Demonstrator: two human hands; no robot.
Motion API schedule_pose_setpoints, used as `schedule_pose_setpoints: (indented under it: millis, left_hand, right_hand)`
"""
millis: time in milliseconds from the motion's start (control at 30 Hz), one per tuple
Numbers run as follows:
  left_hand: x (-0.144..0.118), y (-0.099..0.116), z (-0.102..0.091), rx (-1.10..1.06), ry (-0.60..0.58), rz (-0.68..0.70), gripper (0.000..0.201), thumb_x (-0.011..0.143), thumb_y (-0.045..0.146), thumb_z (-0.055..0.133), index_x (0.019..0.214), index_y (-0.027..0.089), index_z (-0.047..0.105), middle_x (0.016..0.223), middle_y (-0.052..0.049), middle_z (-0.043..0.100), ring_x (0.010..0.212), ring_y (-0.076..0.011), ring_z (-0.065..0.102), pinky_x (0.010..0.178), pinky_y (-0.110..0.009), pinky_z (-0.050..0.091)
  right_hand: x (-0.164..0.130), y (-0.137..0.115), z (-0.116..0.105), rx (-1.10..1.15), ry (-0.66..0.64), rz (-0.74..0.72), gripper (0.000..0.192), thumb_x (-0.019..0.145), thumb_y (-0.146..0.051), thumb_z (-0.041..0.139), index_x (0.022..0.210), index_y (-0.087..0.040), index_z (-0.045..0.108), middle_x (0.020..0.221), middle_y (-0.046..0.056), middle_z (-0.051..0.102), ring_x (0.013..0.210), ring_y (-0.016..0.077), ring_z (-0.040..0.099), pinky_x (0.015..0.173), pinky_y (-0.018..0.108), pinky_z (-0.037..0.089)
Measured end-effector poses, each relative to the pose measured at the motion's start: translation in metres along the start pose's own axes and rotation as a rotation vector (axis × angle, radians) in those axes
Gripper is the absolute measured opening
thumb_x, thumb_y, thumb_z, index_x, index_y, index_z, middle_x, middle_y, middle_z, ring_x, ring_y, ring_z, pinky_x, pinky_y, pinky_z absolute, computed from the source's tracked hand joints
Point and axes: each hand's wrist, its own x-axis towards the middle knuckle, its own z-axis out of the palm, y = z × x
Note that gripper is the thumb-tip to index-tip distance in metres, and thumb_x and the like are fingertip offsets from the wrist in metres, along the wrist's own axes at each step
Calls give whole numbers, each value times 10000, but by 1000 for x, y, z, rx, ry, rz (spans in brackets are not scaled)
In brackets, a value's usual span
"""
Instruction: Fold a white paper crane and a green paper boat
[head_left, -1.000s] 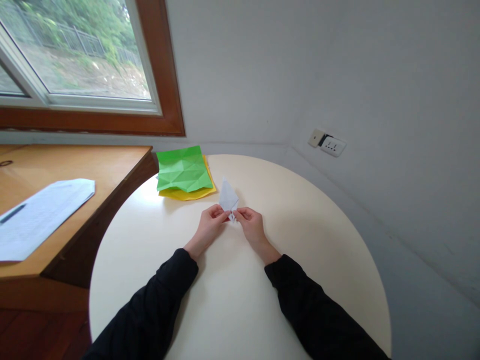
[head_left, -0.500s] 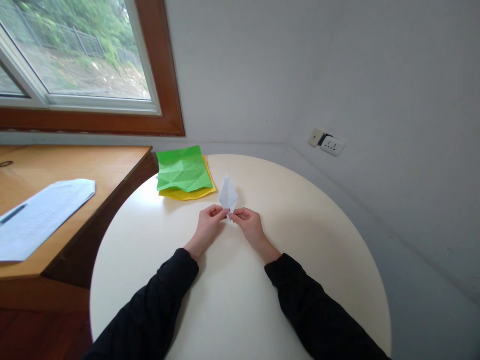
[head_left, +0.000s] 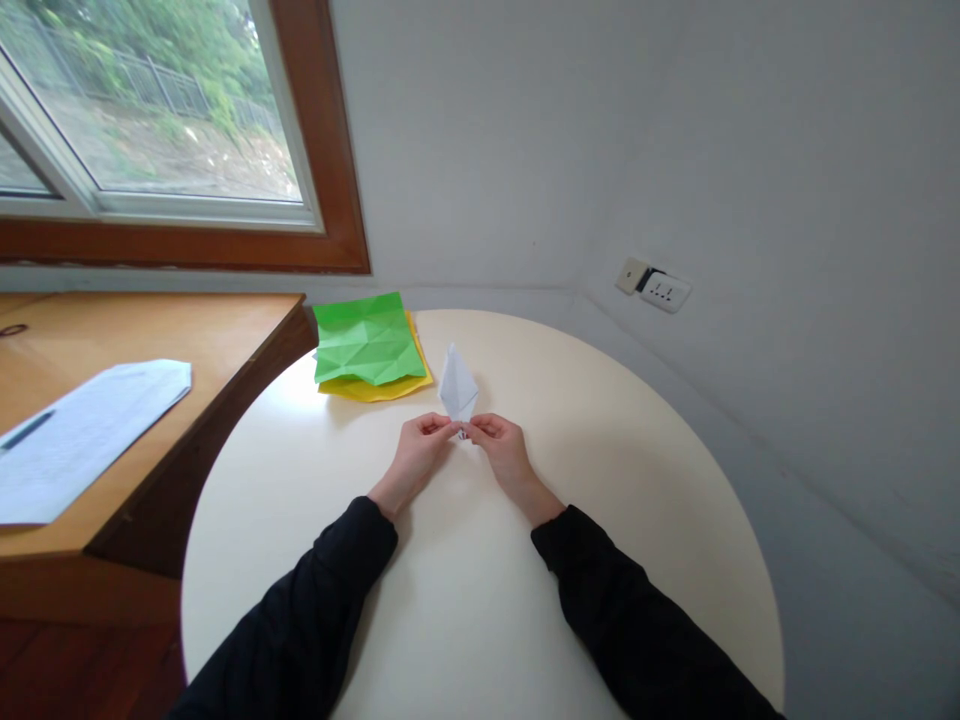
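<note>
Hands meeting over the middle of the round cream bench (head_left: 600, 470). Left hand (head_left: 417, 455) and right hand (head_left: 504, 452) both pinched shut on the near tip of a folded white paper (head_left: 457, 385), thumb against forefinger on each side. Fingers (head_left: 442, 428) of the left closed on the paper's lower left edge, fingers (head_left: 474, 428) of the right on its lower right edge, the two grips almost touching. Kite-shaped, creased down the middle, pointing away from the person, far tip raised, near tip held just above the bench top. Whether that near tip touches the surface: cannot tell. Black sleeves (head_left: 315, 600) down both forearms to the wrists.

Beyond the paper and to the left, near the far edge of the bench, a crumpled green sheet (head_left: 366, 338) lying on a yellow sheet (head_left: 379, 388), only the yellow edges showing at the near and right sides. Well apart from the hands, on a wooden desk (head_left: 150, 330) to the left, a printed white sheet (head_left: 82, 425) with a dark pen (head_left: 26, 428) on it. Above the desk, a wood-framed window (head_left: 330, 150). On the grey wall to the right, a wall socket (head_left: 654, 285).
</note>
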Motion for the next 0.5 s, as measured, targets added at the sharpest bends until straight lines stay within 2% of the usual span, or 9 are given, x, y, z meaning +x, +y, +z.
schedule_pose_setpoints:
  millis: [233, 500]
  left_hand:
    - [1, -2, -1, 6, 55, 5, 263, 518, 314, 814, 596, 133, 639, 588, -9, 644, 549, -103, 556, 579, -231, 401]
    - [1, 0, 1, 6, 55, 4, 269, 496, 310, 820, 592, 131, 644, 598, -22, 656, 571, -120, 581, 613, -252, 431]
  right_hand:
    - [0, 1, 0, 38, -9, 29, 257, 493, -283, 802, 669, -178, 646, 668, 4, 695, 674, 154, 642, 740, 315, 501]
    - [0, 2, -1, 27, -10, 31, 271, 494, -315, 806, 656, -176, 640, 634, 4, 686, 646, 156, 640, 716, 317, 507]
